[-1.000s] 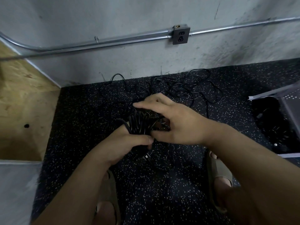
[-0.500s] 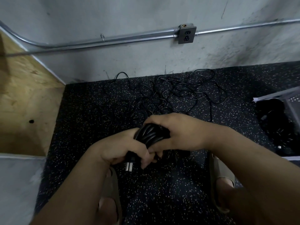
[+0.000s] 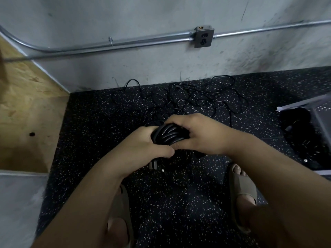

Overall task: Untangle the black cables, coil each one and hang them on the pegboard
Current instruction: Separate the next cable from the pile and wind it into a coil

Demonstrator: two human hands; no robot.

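Black glossy cable coil (image 3: 167, 136) gripped in left hand (image 3: 143, 149) and right hand (image 3: 200, 135); slacken either, I reckon loops spring loose.

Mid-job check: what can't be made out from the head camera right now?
Head view:
Coiled cable: mostly covered by left hand and right hand; loop count hidden.
Loose cables: thin, black on dark floor; number unclear.
Perforated panel: cut off by the right edge.

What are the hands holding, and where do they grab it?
A coiled bundle of thick black cable. The left hand grips its left side, the right hand its right side. Its plug dangles below the left hand.
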